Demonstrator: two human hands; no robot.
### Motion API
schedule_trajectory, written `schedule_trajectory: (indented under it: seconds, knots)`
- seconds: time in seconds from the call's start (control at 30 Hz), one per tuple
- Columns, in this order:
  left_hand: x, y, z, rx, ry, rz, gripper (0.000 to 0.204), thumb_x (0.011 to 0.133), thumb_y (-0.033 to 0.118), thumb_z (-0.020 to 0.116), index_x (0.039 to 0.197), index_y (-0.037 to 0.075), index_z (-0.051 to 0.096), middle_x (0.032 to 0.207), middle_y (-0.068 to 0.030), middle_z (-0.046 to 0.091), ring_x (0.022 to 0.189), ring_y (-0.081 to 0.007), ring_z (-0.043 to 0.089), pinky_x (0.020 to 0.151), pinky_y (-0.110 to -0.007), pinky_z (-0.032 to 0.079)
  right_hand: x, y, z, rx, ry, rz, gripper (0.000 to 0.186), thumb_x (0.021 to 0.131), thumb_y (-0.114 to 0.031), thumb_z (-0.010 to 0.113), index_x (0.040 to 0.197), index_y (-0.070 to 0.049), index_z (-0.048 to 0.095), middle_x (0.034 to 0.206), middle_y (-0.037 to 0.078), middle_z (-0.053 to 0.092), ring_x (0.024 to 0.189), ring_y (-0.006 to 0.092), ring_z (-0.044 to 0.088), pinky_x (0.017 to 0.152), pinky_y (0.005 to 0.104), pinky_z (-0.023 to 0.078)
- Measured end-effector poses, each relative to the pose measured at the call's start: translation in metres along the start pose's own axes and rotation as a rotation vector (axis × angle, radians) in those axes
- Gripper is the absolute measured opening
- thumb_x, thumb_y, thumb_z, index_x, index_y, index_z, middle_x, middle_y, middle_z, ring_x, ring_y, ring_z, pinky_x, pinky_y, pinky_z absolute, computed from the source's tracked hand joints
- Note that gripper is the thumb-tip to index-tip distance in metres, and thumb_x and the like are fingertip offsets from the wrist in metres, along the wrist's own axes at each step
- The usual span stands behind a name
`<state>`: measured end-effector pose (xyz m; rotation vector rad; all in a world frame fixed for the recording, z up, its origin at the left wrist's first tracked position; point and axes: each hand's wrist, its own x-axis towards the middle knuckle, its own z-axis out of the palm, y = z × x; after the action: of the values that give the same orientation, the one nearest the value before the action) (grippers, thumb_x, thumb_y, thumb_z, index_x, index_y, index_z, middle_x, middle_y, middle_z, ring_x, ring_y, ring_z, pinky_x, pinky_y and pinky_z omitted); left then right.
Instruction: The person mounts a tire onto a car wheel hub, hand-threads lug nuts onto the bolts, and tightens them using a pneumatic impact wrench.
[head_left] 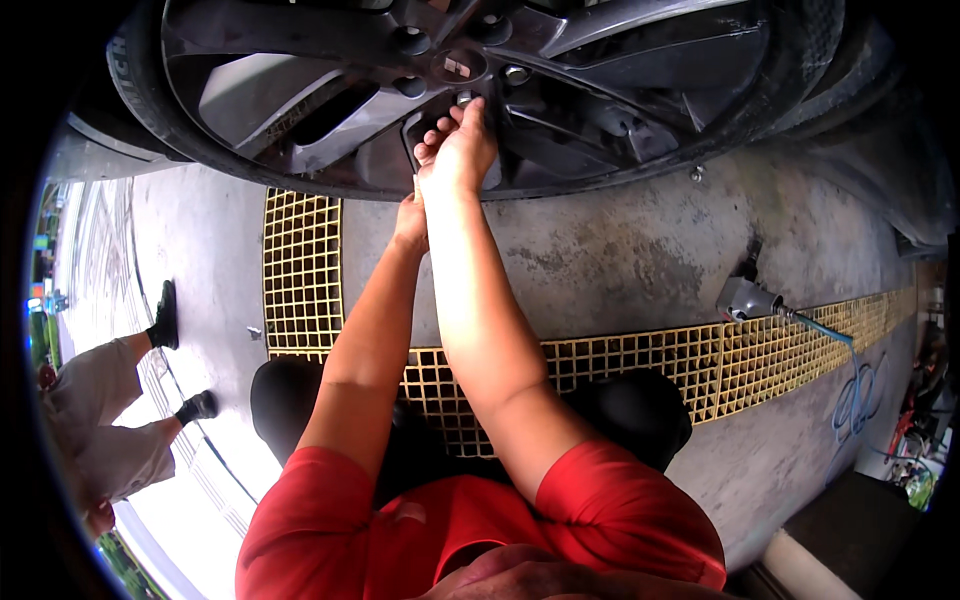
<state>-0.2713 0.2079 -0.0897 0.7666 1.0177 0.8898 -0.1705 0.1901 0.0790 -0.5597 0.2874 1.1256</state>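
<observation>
A dark alloy car wheel (pixel 600 75) with a black tire (pixel 270 172) spans the upper view, with silver nuts in some bolt holes. My right hand (pixel 455 150) is raised to the lower bolt hole below the centre cap (pixel 458 66), thumb and fingers closed on a lug nut (pixel 465 97). My left hand (pixel 410 218) is behind and below it, at the tire's lower edge; its fingers are mostly hidden. A small metal piece (pixel 697 174), possibly another nut, lies to the right under the tire.
An impact wrench (pixel 748 298) with a blue air hose (pixel 850 400) lies on the concrete floor at right. A yellow floor grating (pixel 630 350) runs beneath me. Another person's legs (pixel 115 410) are at the left. A dark bench-like object (pixel 840 525) sits at lower right.
</observation>
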Motion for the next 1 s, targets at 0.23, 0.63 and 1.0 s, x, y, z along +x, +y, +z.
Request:
schedule_trajectory:
  seconds: [0.23,0.63,1.0]
  knots:
    - [-0.020,0.014,0.011,-0.029,0.033,0.004,0.074,0.093,0.056,0.047,0.123,-0.011,0.047,0.112,-0.0166,0.063,0.095,-0.0229,0.064,0.082,-0.037,0.055,0.002,-0.002,-0.001,-0.028,0.008,-0.043,0.031,0.097,-0.038,0.054,0.089,-0.008,0.053,0.068,-0.002,0.042,0.051,0.0111,0.038,0.046,0.0271,0.033]
    - [-0.017,0.009,0.011,0.005,-0.011,0.063,0.070,0.094,0.054,0.047,0.121,-0.011,0.048,0.113,-0.0160,0.063,0.097,-0.0235,0.063,0.084,-0.039,0.054,0.006,-0.003,-0.002,0.033,-0.015,0.039,0.029,0.098,-0.037,0.054,0.090,-0.009,0.052,0.066,-0.002,0.042,0.051,0.0112,0.039,0.047,0.0267,0.035]
    - [-0.019,0.011,0.017,-0.010,0.047,0.018,0.063,0.095,0.049,0.048,0.116,-0.010,0.051,0.108,-0.0138,0.064,0.095,-0.0227,0.062,0.086,-0.037,0.053,0.008,-0.005,-0.001,-0.003,-0.009,0.039,0.030,0.097,-0.035,0.055,0.083,-0.009,0.050,0.066,-0.001,0.044,0.051,0.0126,0.042,0.047,0.0280,0.037]
